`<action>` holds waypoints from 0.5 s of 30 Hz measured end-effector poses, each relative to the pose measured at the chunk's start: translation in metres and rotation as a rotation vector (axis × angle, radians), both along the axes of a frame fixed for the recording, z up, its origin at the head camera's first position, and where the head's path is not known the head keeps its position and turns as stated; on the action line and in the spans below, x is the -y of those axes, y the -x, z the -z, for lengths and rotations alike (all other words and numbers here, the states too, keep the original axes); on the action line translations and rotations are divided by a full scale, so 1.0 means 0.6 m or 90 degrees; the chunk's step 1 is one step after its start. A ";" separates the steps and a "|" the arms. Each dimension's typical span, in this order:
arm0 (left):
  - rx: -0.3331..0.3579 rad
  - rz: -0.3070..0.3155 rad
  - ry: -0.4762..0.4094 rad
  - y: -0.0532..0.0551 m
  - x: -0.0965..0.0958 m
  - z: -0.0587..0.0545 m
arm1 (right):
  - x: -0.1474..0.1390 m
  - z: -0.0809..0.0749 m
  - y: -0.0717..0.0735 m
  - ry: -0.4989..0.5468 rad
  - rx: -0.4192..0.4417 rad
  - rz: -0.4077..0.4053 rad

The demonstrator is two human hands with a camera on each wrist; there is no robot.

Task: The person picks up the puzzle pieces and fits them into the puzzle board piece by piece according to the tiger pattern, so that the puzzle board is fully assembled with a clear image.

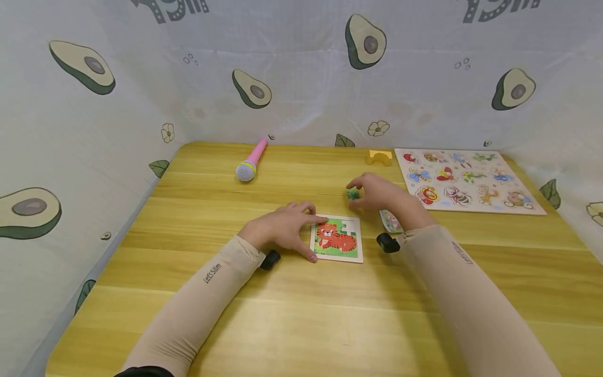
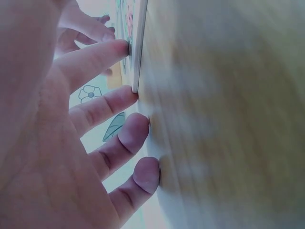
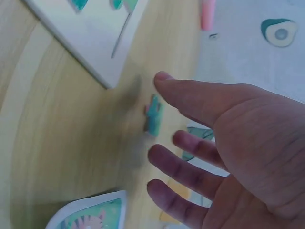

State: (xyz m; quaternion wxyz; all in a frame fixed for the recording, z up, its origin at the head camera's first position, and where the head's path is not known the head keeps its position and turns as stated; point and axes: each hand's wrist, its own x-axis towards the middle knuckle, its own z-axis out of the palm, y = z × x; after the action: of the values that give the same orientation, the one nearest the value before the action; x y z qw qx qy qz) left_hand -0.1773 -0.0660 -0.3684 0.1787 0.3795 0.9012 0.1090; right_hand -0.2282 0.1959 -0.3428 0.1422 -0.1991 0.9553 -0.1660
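Observation:
A small square jigsaw puzzle (image 1: 336, 242) with an orange tiger on green lies on the table, its upper right part showing white gaps. At its left side is my left hand (image 1: 287, 228), fingers spread, thumb at the lower left corner and index finger on the upper edge. The left wrist view shows fingertips on the puzzle board (image 2: 139, 47) and on the tabletop. Beyond the puzzle, my right hand (image 1: 377, 193) hovers with parted fingers around a small green puzzle piece (image 3: 153, 117), which lies on the table just off the fingertips.
Partly under the right forearm lies a rounded picture card (image 1: 391, 221). A large insect picture board (image 1: 471, 180) is at the back right, beside a yellow arch block (image 1: 379, 157). A pink toy microphone (image 1: 253, 161) lies at the back left. Patterned cloth (image 1: 301, 63) hangs behind the table.

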 end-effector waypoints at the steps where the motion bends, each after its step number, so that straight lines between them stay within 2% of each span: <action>1: 0.001 -0.001 0.001 0.000 0.000 0.000 | 0.000 0.003 0.003 -0.009 -0.001 0.003; 6: -0.002 0.003 0.003 0.000 0.000 -0.001 | 0.000 0.019 0.011 -0.040 0.001 0.023; 15: -0.011 0.009 0.003 0.001 0.000 0.000 | 0.000 0.026 0.010 -0.020 -0.008 0.036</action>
State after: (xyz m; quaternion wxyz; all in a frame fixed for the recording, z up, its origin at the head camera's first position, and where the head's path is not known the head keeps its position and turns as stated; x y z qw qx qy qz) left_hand -0.1779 -0.0661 -0.3684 0.1725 0.3866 0.9001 0.1026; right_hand -0.2343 0.1957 -0.3586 0.1345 -0.1711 0.9638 -0.1538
